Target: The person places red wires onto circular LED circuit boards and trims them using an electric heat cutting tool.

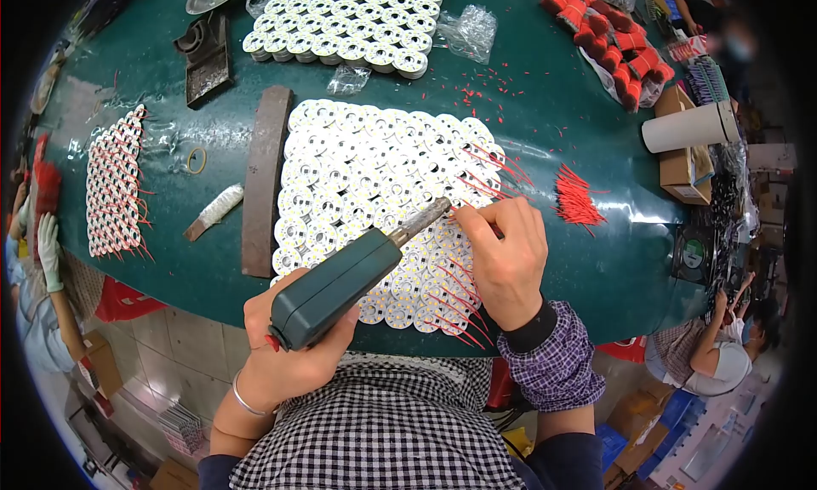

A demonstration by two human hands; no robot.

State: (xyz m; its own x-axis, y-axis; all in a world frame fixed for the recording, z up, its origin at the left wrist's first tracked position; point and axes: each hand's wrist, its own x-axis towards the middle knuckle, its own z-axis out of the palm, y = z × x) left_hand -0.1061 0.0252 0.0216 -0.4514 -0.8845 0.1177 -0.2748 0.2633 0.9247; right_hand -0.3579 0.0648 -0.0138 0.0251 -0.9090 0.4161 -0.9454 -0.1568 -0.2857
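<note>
My left hand [298, 354] is wrapped round a dark green soldering gun [336, 290], whose metal tip points up and right over a sheet of round white LED boards [340, 175]. Close to the tip, at the sheet's right side, my right hand [508, 256] has thumb and forefinger pinched together; what they hold is too small to make out. Red wires [459, 299] stick out from boards along the right edge, both above and below my right hand. A pile of short red wires [579, 199] lies on the green table to the right.
A brown bar [265, 184] borders the sheet's left side. Further left are a wrapped blade [217, 209] and wired boards [117, 184]. More boards [349, 18], red wire bundles [613, 43] and a white tube [689, 126] lie farther out. Other people are at both sides.
</note>
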